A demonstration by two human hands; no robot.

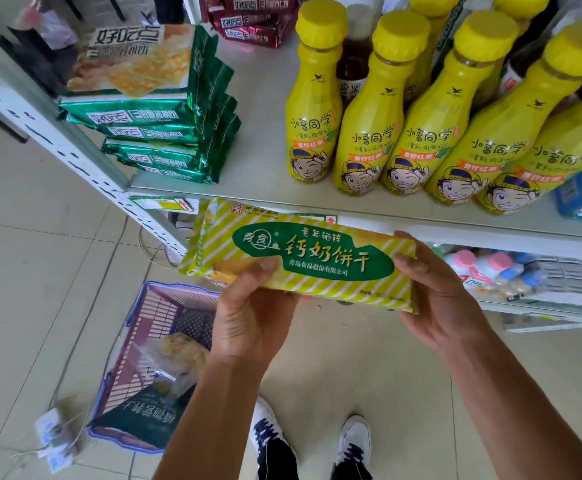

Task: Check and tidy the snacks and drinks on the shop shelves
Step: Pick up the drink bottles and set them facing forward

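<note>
Pale, glossy square tiles with thin dark grout lines cover the floor (23, 271). Over it stands a white metal shelf (258, 161) with a price label (159, 204) on its front edge. A white upright (85, 157), punched with rows of slots, bears the shelf's left end. A lower shelf (559, 322) sits beneath on the right. A purple slatted basket (151, 317) stands on the tiles near the upright's foot. The light is soft and even.
</note>
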